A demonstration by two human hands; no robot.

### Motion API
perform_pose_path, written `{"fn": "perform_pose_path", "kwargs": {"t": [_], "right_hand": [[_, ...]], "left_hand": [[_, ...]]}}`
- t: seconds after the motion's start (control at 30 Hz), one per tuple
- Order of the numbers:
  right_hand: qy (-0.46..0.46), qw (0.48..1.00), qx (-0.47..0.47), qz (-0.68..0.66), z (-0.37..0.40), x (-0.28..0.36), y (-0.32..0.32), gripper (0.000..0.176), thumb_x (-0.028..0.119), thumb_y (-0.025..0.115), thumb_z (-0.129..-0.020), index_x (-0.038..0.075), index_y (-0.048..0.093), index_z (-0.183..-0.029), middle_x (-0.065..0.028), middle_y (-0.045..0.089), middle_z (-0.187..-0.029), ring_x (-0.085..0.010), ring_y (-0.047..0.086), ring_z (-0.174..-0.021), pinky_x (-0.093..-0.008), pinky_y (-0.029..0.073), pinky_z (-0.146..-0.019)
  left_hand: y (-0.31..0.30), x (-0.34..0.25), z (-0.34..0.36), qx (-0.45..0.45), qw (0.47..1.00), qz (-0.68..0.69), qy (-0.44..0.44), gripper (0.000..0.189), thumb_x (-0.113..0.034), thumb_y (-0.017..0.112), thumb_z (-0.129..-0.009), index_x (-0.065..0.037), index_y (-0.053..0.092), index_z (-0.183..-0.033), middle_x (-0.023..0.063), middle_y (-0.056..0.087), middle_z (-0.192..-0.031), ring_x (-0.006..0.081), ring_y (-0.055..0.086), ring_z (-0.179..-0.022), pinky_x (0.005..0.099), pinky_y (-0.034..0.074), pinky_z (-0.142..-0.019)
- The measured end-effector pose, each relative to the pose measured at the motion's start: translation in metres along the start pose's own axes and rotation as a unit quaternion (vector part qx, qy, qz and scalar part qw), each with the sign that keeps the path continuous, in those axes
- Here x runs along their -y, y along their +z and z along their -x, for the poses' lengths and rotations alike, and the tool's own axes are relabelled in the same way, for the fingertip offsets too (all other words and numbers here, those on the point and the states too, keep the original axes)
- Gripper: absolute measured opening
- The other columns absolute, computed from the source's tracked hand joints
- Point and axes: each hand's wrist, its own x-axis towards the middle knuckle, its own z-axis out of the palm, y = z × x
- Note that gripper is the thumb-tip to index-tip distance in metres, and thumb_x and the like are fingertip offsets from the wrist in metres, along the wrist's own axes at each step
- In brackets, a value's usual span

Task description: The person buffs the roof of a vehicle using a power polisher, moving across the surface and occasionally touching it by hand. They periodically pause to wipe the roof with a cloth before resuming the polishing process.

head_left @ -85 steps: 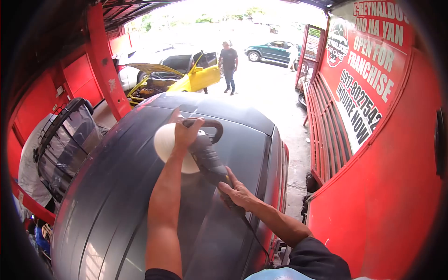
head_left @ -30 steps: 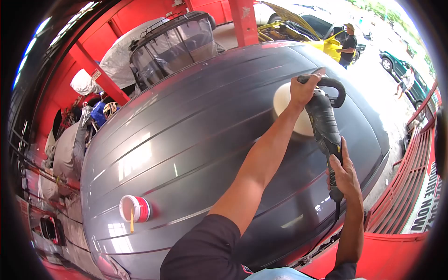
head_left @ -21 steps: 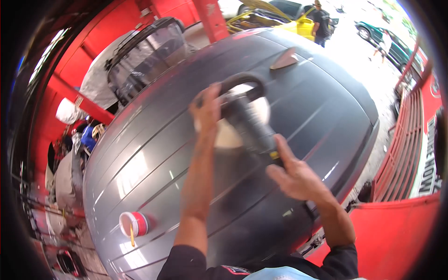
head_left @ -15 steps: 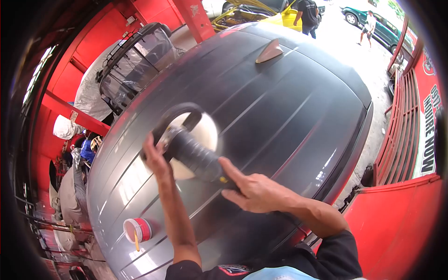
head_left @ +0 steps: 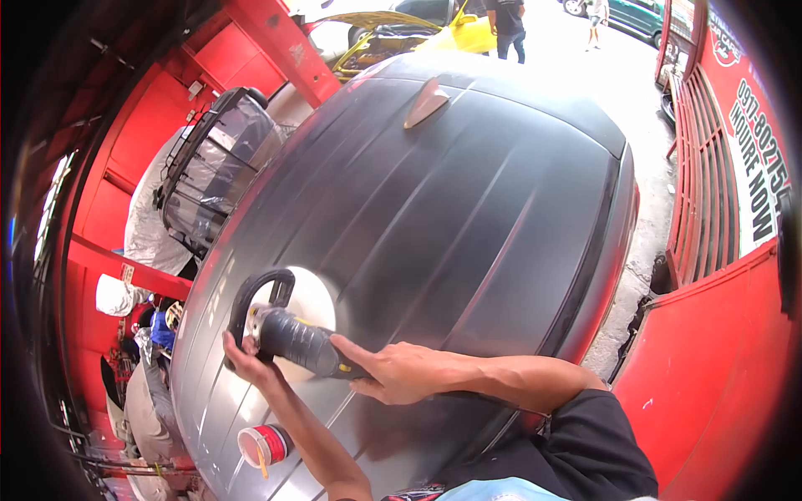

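A dark car polisher [head_left: 296,341] rests with its round white pad [head_left: 319,302] against the grey car roof [head_left: 468,217]. My left hand [head_left: 248,361] grips the D-shaped front handle [head_left: 242,307] near its lower end. Around the rear of the polisher's body, my right hand [head_left: 403,372] is closed, with the index finger stretched along the casing. Close to my left forearm stands a red and white tub [head_left: 272,442] on the roof, a flat yellowish stick [head_left: 261,459] leaning at its rim.
A fin antenna [head_left: 426,103] rises from the roof's far part. To the right are a red slatted bench [head_left: 700,167] and a red panel [head_left: 718,376]. A red post [head_left: 284,50] stands at left. Two people and a yellow car [head_left: 464,35] are beyond.
Both hands have brought the polisher across the roof, closer to the tub and to me. My view has also shifted, and the pad looks less blurred.
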Motion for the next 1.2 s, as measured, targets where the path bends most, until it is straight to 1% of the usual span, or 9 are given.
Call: {"fn": "perform_pose_path", "kwargs": {"t": [0.1, 0.23, 0.3, 0.33, 0.57, 0.6, 0.8, 1.03, 1.2], "right_hand": [[0.029, 0.998, -0.061, 0.009, 0.024, -0.001, -0.025, 0.076, 0.033, 0.049, -0.100, 0.006, 0.008, -0.158, -0.0277, 0.066, -0.081, -0.0450, 0.067, -0.076, -0.0511, 0.051, -0.075], [0.086, 0.979, -0.184, 0.028, 0.044, -0.019, -0.061, 0.079, 0.039, 0.050, -0.100, 0.010, 0.006, -0.158, -0.0319, 0.066, -0.095, -0.0492, 0.066, -0.090, -0.0511, 0.049, -0.084], [0.132, 0.970, -0.201, 0.037, 0.050, -0.029, -0.088, 0.079, 0.042, 0.049, -0.100, 0.012, 0.007, -0.159, -0.0284, 0.066, -0.092, -0.0431, 0.068, -0.085, -0.0488, 0.050, -0.082], [0.167, 0.966, -0.197, 0.021, 0.053, -0.024, -0.106, 0.080, 0.044, 0.048, -0.099, 0.014, 0.005, -0.160, -0.0224, 0.066, -0.092, -0.0334, 0.068, -0.078, -0.0452, 0.051, -0.079], [0.203, 0.949, -0.240, 0.015, 0.034, -0.038, -0.163, 0.082, 0.045, 0.050, -0.098, 0.017, 0.006, -0.161, -0.0140, 0.065, -0.093, -0.0215, 0.066, -0.070, -0.0397, 0.054, -0.071], [0.205, 0.949, -0.240, 0.021, 0.032, -0.035, -0.165, 0.082, 0.045, 0.050, -0.098, 0.017, 0.006, -0.161, -0.0140, 0.065, -0.093, -0.0215, 0.066, -0.070, -0.0397, 0.054, -0.071], [0.158, 0.962, -0.221, -0.010, 0.020, -0.043, -0.147, 0.084, 0.045, 0.053, -0.098, 0.015, 0.005, -0.161, -0.0138, 0.062, -0.082, -0.0215, 0.065, -0.066, -0.0358, 0.054, -0.063], [0.076, 0.980, -0.159, -0.088, -0.019, -0.032, -0.048, 0.085, 0.044, 0.050, -0.099, 0.015, 0.000, -0.161, -0.0151, 0.062, -0.079, -0.0238, 0.064, -0.063, -0.0389, 0.054, -0.066], [0.030, 0.970, -0.161, -0.179, -0.059, -0.032, 0.020, 0.086, 0.043, 0.050, -0.100, 0.010, -0.004, -0.160, -0.0132, 0.061, -0.073, -0.0221, 0.063, -0.062, -0.0377, 0.053, -0.064]], "left_hand": [[0.066, 0.021, 0.004, 0.059, 0.997, 0.006, -0.053, 0.025, -0.031, 0.063, -0.096, -0.015, 0.053, -0.079, -0.0057, 0.037, -0.067, 0.0059, 0.037, -0.063, 0.0240, 0.029, -0.058], [0.164, 0.068, 0.001, 0.142, 0.985, 0.026, -0.091, 0.021, -0.029, 0.067, -0.093, -0.008, 0.069, -0.094, -0.0055, 0.048, -0.072, 0.0042, 0.043, -0.065, 0.0229, 0.033, -0.057], [0.212, 0.078, 0.009, 0.224, 0.968, 0.058, -0.099, 0.020, -0.026, 0.070, -0.091, -0.006, 0.070, -0.094, -0.0064, 0.049, -0.072, 0.0035, 0.041, -0.060, 0.0222, 0.031, -0.053], [0.237, 0.089, 0.007, 0.217, 0.971, 0.052, -0.086, 0.018, -0.024, 0.070, -0.091, -0.006, 0.070, -0.090, -0.0070, 0.047, -0.067, 0.0031, 0.039, -0.055, 0.0221, 0.029, -0.050], [0.321, 0.120, -0.008, 0.258, 0.961, 0.025, -0.097, 0.018, -0.027, 0.071, -0.089, -0.009, 0.070, -0.084, -0.0066, 0.047, -0.060, 0.0045, 0.043, -0.051, 0.0234, 0.031, -0.049], [0.323, 0.124, -0.012, 0.266, 0.959, 0.045, -0.090, 0.021, -0.027, 0.072, -0.088, -0.007, 0.074, -0.091, -0.0064, 0.050, -0.060, 0.0046, 0.045, -0.051, 0.0234, 0.032, -0.048], [0.281, 0.119, -0.029, 0.211, 0.975, 0.000, -0.073, 0.028, -0.029, 0.074, -0.087, -0.002, 0.075, -0.091, -0.0054, 0.053, -0.070, 0.0042, 0.043, -0.058, 0.0250, 0.031, -0.051], [0.156, 0.044, -0.046, 0.169, 0.981, -0.094, -0.025, 0.029, -0.031, 0.074, -0.086, -0.002, 0.075, -0.093, -0.0046, 0.056, -0.076, 0.0061, 0.046, -0.064, 0.0238, 0.036, -0.056], [0.121, 0.006, -0.063, 0.210, 0.952, -0.224, -0.007, 0.033, -0.032, 0.074, -0.084, -0.002, 0.075, -0.096, -0.0051, 0.055, -0.074, 0.0063, 0.045, -0.063, 0.0230, 0.037, -0.059]]}}
